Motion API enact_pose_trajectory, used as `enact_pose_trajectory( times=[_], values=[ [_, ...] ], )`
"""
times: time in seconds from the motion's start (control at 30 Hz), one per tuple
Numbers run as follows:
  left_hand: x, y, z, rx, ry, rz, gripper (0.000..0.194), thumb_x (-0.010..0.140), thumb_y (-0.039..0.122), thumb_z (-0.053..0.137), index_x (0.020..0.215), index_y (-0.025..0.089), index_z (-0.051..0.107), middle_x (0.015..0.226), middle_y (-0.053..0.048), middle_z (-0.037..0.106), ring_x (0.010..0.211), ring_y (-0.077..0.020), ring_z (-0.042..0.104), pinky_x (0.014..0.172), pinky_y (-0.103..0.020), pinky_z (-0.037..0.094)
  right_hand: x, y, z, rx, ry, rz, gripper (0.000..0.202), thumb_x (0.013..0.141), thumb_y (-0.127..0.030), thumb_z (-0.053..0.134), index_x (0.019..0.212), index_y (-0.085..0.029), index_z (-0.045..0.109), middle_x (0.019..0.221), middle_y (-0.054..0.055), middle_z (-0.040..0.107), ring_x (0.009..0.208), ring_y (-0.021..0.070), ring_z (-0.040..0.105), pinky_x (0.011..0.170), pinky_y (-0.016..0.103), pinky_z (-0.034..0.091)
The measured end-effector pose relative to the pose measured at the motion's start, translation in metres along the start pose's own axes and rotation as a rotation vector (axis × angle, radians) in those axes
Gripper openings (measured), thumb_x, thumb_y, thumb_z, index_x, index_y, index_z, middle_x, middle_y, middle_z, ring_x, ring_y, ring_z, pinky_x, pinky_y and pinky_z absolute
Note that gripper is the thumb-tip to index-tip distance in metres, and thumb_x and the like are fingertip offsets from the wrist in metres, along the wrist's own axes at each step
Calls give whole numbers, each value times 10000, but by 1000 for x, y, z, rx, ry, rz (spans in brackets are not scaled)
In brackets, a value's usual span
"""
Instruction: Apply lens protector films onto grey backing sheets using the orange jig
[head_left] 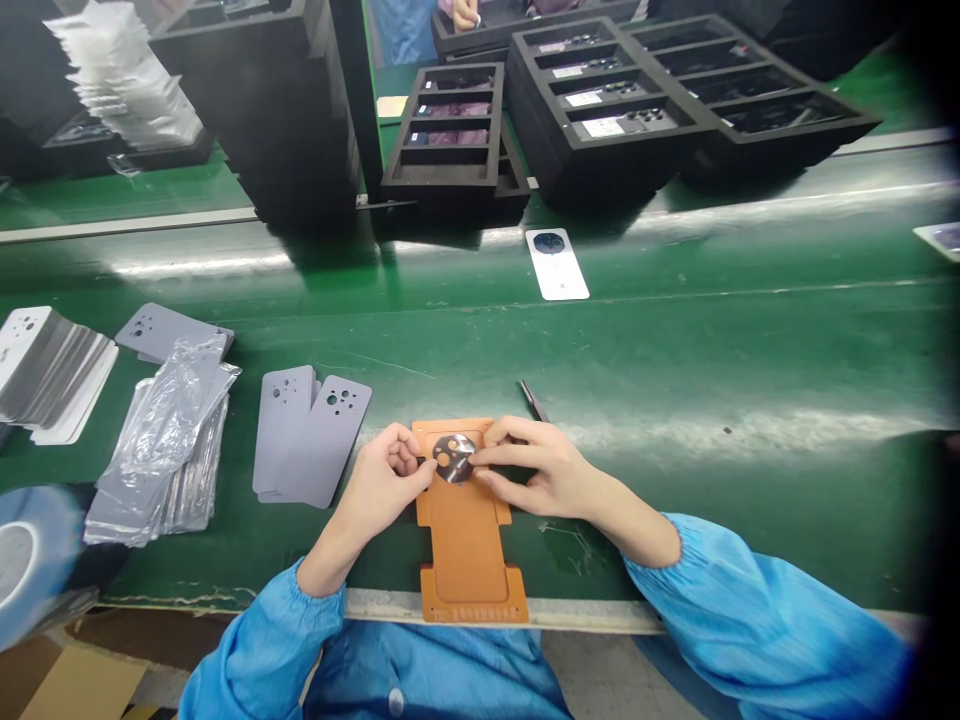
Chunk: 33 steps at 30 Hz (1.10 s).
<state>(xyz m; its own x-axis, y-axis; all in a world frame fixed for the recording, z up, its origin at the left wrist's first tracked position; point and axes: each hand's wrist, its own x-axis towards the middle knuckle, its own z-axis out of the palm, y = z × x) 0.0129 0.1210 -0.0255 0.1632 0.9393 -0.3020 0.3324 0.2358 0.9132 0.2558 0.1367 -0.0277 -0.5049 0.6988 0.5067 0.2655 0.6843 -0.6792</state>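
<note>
An orange fixture plate (469, 550) with a phone-shaped recess lies in front of me at the bench edge. Over its upper end is a shiny dark round camera cover (458, 466) with holes in it. My left hand (384, 480) holds the cover's left edge, thumb against it and the other fingers curled. From the other side, my right hand (536, 465) grips the right edge with its fingertips. Whether the cover rests on the plate or is slightly raised, I cannot tell. Dark tweezers (533, 401) lie just beyond my right hand.
Grey phone back panels (300, 450) lie left of the fixture, with plastic-wrapped panels (165, 440) and a white stack (56, 370) farther left. A blue tape roll (45, 560) is at the near left. One white panel (559, 270) lies ahead. Black trays (592, 160) stand behind. A person's hand (465, 14) shows at the top.
</note>
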Motion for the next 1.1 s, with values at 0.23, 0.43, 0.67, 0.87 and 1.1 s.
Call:
enact_pose_trajectory(
  times=[0.23,0.43,0.67,0.87,1.1],
  values=[
    [-2,1,2,20,8,8,221,786,290,718,815,224,509,594,88,466,551,-98,421,525,-214,326,-9,-6,13,65,162,203,132,931,-222,693,944,-236,823,822,35,819,649,163,743,617,267,594],
    [-2,0,0,15,1,29,220,800,306,712,819,223,508,588,90,455,551,-97,418,530,-219,326,-3,-10,14,-24,268,552,137,879,-269,718,965,-199,799,682,11,764,412,93,522,422,236,469],
    [-2,-3,-2,-18,-23,32,220,792,295,712,829,222,508,592,91,462,548,-95,417,538,-216,337,-1,-14,21,-275,91,424,248,925,-307,673,1136,-211,761,874,45,663,613,121,549,559,271,496],
    [-3,-1,-1,-26,-14,23,196,795,283,704,830,218,523,603,79,488,556,-99,446,539,-216,345,-4,-20,22,-334,-10,385,228,908,-303,702,1126,-280,768,910,36,593,650,127,550,574,272,497],
    [-4,-2,-3,-19,-33,34,177,821,307,700,838,208,555,631,68,504,565,-97,458,549,-218,362,4,-24,20,-92,56,473,176,869,-274,729,1034,-224,758,966,54,642,660,125,540,577,270,479]
  ],
)
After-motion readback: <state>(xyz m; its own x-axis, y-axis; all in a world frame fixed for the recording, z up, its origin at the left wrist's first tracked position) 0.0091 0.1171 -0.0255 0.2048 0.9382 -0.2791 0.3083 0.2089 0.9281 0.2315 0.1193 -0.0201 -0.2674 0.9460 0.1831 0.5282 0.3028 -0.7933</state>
